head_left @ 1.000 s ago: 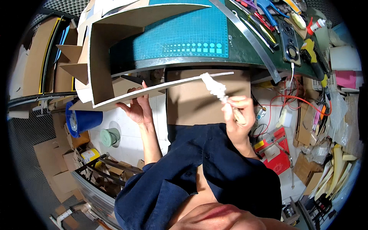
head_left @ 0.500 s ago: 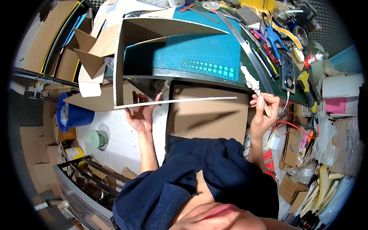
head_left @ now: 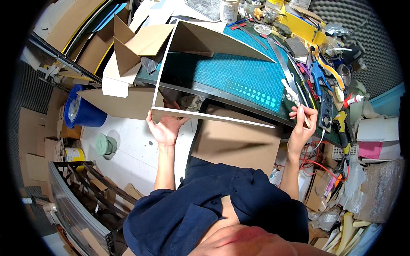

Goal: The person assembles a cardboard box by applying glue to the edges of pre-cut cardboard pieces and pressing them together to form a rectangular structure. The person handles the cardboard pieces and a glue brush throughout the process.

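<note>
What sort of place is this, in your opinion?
Probably a small craft or model-making workshop: a gridded teal cutting mat lies on the bench, brown cardboard panels stand at the left, and the right hand holds a stick tipped with white paste-like material.

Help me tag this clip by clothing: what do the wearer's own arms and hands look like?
The left hand and right hand are bare, with no gloves, rings or wristbands visible. Dark navy sleeves leave the forearms uncovered.
</note>
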### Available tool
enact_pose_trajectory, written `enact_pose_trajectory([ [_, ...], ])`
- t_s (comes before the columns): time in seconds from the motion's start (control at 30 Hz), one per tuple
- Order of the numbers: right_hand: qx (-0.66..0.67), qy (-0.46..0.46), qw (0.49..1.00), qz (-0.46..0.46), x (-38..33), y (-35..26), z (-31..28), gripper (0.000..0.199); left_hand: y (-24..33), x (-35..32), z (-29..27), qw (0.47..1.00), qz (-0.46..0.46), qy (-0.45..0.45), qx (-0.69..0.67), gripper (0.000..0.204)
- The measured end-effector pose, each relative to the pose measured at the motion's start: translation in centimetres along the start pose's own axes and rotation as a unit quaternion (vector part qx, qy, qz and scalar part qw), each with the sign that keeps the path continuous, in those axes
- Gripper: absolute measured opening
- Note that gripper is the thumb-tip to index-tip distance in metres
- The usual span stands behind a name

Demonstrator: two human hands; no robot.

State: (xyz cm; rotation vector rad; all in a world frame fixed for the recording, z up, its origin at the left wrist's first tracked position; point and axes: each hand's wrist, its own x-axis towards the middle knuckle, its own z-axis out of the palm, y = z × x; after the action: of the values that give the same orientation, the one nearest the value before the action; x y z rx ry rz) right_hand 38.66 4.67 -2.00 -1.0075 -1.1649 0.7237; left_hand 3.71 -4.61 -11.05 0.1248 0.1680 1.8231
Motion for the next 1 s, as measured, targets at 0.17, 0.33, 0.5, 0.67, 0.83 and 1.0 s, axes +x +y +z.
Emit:
enact_pose_trajectory([
  [0.17, 0.01, -0.023, 1.0, -0.019, 1.3, -0.3, 0.9, 0.014, 2.4, 0.5, -1.2, 0.998, -0.009, -0.031, 0.05, 0.053],
  [0.33, 0.006, -0.055, 0.997, -0.044, 4.3, -1.1, 2.2, 0.015, 4.1, 1.6, -0.9, 0.997, -0.028, 0.034, 0.065, 0.039],
  [0.5, 0.019, -0.15, 0.98, -0.127, 14.5, -3.5, 7.6, 0.018, 4.4, 2.5, -0.4, 0.999, -0.029, -0.012, 0.024, 0.038],
  [0.67, -0.084, -0.221, 0.949, -0.211, 28.4, 0.3, 19.3, 0.024, 4.0, 3.5, -0.7, 0.999, -0.043, -0.019, -0.018, 0.037],
  [0.83, -0.276, -0.205, 0.907, -0.245, 33.1, 4.5, 28.4, 0.031, 3.9, 3.2, -2.6, 0.998, -0.032, -0.038, -0.041, 0.038],
  [1.0, -0.413, -0.273, 0.834, -0.242, 36.2, 9.1, 32.2, 0.037, 2.0, 2.2, 2.6, 0.971, 0.071, 0.215, 0.082, 0.024],
])
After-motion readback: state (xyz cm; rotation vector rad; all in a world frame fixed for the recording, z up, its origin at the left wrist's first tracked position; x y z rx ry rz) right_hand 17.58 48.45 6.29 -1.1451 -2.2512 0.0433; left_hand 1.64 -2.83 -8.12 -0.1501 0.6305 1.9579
